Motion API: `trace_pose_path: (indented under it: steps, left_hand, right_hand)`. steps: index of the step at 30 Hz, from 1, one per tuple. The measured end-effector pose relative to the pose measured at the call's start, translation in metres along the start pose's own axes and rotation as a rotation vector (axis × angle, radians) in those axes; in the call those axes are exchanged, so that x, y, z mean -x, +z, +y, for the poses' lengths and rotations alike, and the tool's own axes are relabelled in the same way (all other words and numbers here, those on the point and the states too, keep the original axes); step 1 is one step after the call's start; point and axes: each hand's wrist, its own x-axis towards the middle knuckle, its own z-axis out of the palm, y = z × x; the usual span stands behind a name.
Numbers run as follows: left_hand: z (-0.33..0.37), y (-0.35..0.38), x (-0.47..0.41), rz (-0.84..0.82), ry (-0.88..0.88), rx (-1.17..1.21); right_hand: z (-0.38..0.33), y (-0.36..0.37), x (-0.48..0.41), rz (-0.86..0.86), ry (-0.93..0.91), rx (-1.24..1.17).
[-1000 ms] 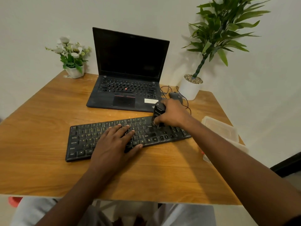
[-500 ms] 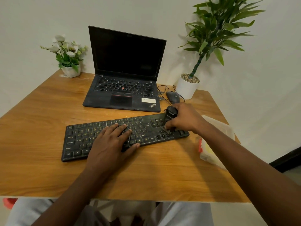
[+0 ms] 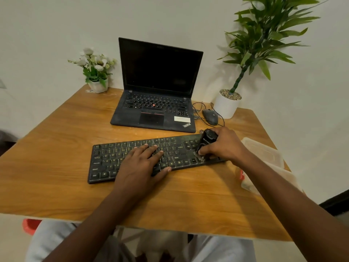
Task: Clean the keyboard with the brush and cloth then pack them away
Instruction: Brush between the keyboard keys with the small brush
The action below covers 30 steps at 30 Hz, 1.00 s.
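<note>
Head view: keyboard mid frame on worktop, long side left to right. Right hand gripping brush, bristles down on right-end keys. Left hand flat on middle keys, fingers straight. Most keys left of brush; sweep likely goes that way.

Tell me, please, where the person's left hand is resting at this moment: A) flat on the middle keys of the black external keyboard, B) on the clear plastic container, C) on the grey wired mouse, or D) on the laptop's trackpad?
A: the left hand lies with straight fingers flat on the middle keys of the black external keyboard, while the right hand grips the small black brush at the keyboard's right end.
</note>
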Motion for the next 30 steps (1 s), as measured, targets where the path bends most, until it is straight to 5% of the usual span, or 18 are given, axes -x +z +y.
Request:
trace_pose_path:
  steps: [6, 13, 22, 30]
  left_hand:
    - [-0.029, -0.018, 0.021, 0.02, -0.114, 0.041]
    - [-0.08, -0.03, 0.062, 0.093, -0.288, 0.068]
    - [-0.096, -0.024, 0.076, 0.14, -0.396, 0.099]
    - [-0.097, -0.027, 0.078, 0.19, -0.437, 0.236]
  right_hand:
    - [-0.007, 0.019, -0.003, -0.032, 0.022, -0.232]
    - [-0.03, 0.041, -0.006, -0.003, -0.106, -0.058]
    - [-0.085, 0.083, 0.007, -0.161, -0.301, 0.062]
    - [-0.073, 0.056, -0.015, -0.111, -0.212, 0.157]
